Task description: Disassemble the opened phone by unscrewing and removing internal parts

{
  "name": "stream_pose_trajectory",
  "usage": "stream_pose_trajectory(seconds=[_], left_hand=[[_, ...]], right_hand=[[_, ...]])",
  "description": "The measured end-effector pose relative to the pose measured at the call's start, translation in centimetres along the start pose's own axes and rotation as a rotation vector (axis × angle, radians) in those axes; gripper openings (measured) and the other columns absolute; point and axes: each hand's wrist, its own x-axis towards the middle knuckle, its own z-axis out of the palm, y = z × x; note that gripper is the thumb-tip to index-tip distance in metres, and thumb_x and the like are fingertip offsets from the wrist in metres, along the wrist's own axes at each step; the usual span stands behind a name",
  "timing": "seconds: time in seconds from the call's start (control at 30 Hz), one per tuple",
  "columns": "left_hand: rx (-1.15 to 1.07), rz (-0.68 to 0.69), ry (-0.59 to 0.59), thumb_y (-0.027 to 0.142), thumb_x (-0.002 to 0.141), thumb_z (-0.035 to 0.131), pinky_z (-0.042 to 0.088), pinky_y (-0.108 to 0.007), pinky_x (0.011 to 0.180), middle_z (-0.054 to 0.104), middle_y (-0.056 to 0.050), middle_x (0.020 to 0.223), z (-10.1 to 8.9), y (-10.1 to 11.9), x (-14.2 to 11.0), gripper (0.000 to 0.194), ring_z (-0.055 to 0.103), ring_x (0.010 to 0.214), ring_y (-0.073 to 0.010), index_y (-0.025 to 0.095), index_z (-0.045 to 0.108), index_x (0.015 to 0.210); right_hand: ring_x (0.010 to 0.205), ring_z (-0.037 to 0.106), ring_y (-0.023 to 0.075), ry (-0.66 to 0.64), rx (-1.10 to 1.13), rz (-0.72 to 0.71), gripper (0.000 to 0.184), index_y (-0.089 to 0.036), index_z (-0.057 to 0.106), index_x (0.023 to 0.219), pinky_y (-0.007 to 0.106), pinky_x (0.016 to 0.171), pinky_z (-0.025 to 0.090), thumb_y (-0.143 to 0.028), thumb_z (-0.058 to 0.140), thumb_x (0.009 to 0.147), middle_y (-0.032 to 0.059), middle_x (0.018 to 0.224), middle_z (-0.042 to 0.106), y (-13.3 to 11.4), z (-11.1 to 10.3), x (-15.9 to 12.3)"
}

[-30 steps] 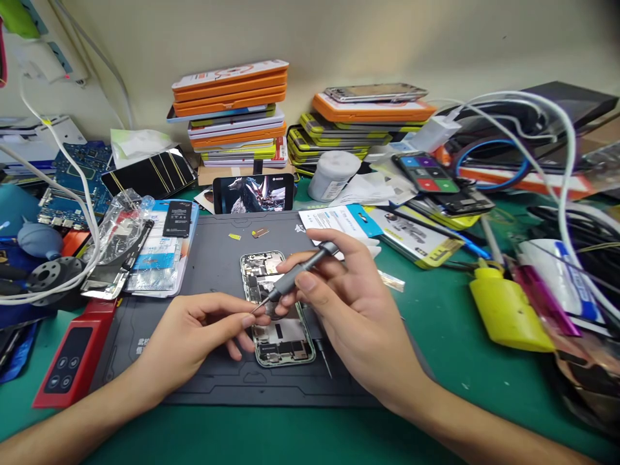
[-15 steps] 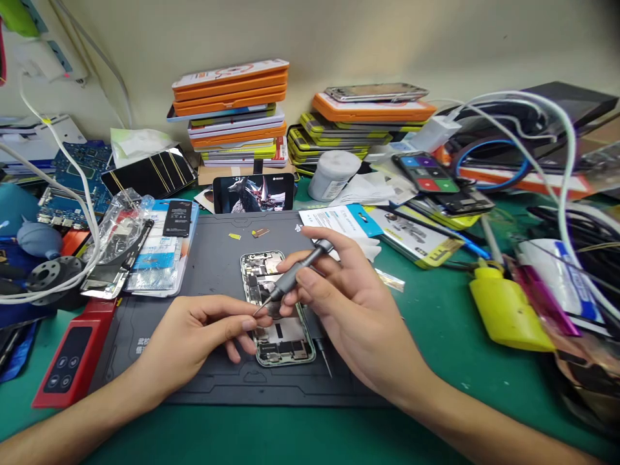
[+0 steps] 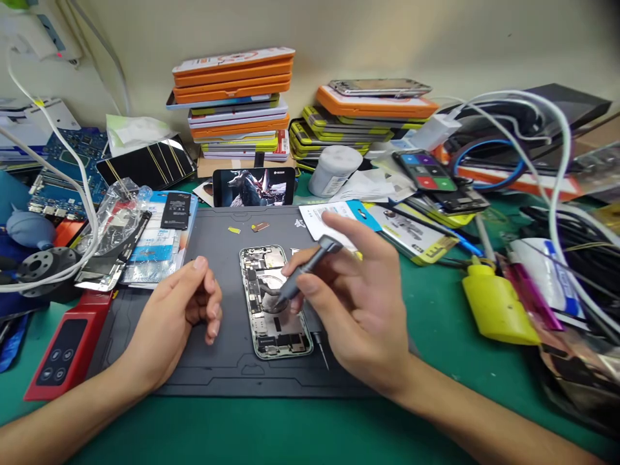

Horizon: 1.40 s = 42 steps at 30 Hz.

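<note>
My right hand [image 3: 358, 297] is closed around a dark grey precision screwdriver [image 3: 305, 271]. The driver tilts down and left over an opened phone [image 3: 278, 329], and its thin tip is too blurred to tell whether it touches. Bare circuitry and metal parts show inside the phone, which lies on a dark grey work mat [image 3: 217, 371]. To the left of the phone, clear of it, my left hand [image 3: 181, 310] hovers with loosely curled fingers and nothing visible in them. A second screwdriver [image 3: 323, 352] rests along the phone's right edge, partly hidden by my right hand.
A phone playing a video [image 3: 253, 187] stands behind the mat, before stacked orange boxes [image 3: 232, 81]. A small yellow strip [image 3: 234, 230] and a copper-coloured piece [image 3: 260, 227] lie on the mat. At left is a red device [image 3: 68, 352]; at right, a yellow bottle [image 3: 498, 307].
My left hand has let go of the screwdriver's tip and drawn back to the left. My right hand keeps the screwdriver, now over the phone. The view has shifted slightly.
</note>
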Motion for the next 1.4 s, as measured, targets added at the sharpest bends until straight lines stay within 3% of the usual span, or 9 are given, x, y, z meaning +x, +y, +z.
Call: stream_pose_trajectory(seconds=[0.07, 0.13, 0.27, 0.3, 0.37, 0.7, 1.23, 1.4], left_hand=[[0.171, 0.046, -0.018, 0.056, 0.107, 0.060, 0.047, -0.020, 0.043, 0.056, 0.006, 0.058, -0.1, -0.1, -0.1, 0.048, 0.054, 0.046, -0.0104, 0.021, 0.056, 0.075], [0.510, 0.217, -0.072, 0.049, 0.110, 0.056, 0.045, -0.021, 0.046, 0.058, 0.005, 0.058, -0.2, -0.5, -0.3, 0.045, 0.056, 0.048, -0.0109, 0.020, 0.065, 0.076], [1.247, 0.937, -0.160, 0.028, 0.112, 0.057, 0.046, -0.027, 0.056, 0.072, 0.001, 0.072, -0.5, -1.4, -1.0, 0.031, 0.065, 0.060, -0.0130, 0.019, 0.078, 0.092], [1.349, 1.070, -0.166, 0.025, 0.112, 0.057, 0.046, -0.029, 0.057, 0.074, 0.001, 0.074, -0.5, -1.6, -1.1, 0.029, 0.066, 0.061, -0.0133, 0.018, 0.079, 0.095], [1.469, 1.204, -0.167, 0.021, 0.112, 0.058, 0.045, -0.031, 0.056, 0.075, 0.001, 0.075, -0.4, -1.7, -1.4, 0.026, 0.065, 0.060, -0.0134, 0.017, 0.079, 0.097], [1.545, 1.249, -0.139, 0.020, 0.111, 0.060, 0.036, -0.037, 0.053, 0.066, 0.003, 0.067, -0.3, -1.6, -1.4, 0.025, 0.054, 0.056, -0.0152, 0.018, 0.076, 0.092], [1.566, 1.225, -0.191, 0.018, 0.111, 0.059, 0.039, -0.037, 0.055, 0.069, 0.001, 0.074, -0.5, -1.8, -1.4, 0.020, 0.058, 0.060, -0.0164, 0.015, 0.075, 0.100], [1.568, 1.238, -0.190, 0.017, 0.113, 0.055, 0.037, -0.038, 0.052, 0.063, 0.002, 0.068, -0.3, -1.6, -1.4, 0.024, 0.055, 0.057, -0.0163, 0.015, 0.074, 0.097]], right_hand=[[0.079, 0.071, 0.0134, -0.035, -0.106, -0.110, 0.060, -0.034, 0.045, 0.158, 0.025, 0.065, 0.067, -0.009, 0.060, 0.106, 0.0045, 0.113, 0.070, 0.3, 0.1, -0.4], [0.091, 0.074, 0.0162, -0.070, -0.197, -0.202, 0.060, -0.030, 0.045, 0.157, 0.029, 0.075, 0.070, -0.006, 0.061, 0.104, 0.0075, 0.119, 0.069, 0.7, 0.1, -0.6], [0.106, 0.077, 0.0193, -0.162, -0.276, -0.356, 0.065, -0.026, 0.041, 0.161, 0.034, 0.088, 0.071, -0.003, 0.061, 0.104, 0.0121, 0.128, 0.073, 1.1, 0.1, -0.5], [0.108, 0.077, 0.0198, -0.175, -0.289, -0.383, 0.065, -0.025, 0.040, 0.162, 0.034, 0.090, 0.071, -0.002, 0.060, 0.104, 0.0133, 0.130, 0.073, 1.1, 0.1, -0.5], [0.113, 0.077, 0.0204, -0.183, -0.308, -0.422, 0.066, -0.022, 0.039, 0.162, 0.034, 0.093, 0.071, -0.002, 0.060, 0.104, 0.0151, 0.133, 0.073, 1.1, 0.2, -0.4], [0.121, 0.075, 0.0192, -0.197, -0.335, -0.429, 0.065, -0.018, 0.038, 0.164, 0.031, 0.101, 0.068, 0.000, 0.058, 0.104, 0.0149, 0.135, 0.072, 1.1, 0.3, -0.4], [0.123, 0.076, 0.0220, -0.252, -0.368, -0.411, 0.070, -0.021, 0.036, 0.166, 0.038, 0.102, 0.068, 0.000, 0.053, 0.102, 0.0151, 0.141, 0.074, 0.5, 0.1, -0.2], [0.103, 0.079, 0.0216, -0.190, -0.435, -0.461, 0.068, -0.022, 0.045, 0.162, 0.035, 0.088, 0.069, -0.002, 0.063, 0.100, 0.0114, 0.128, 0.080, 0.6, 0.1, 0.1]])
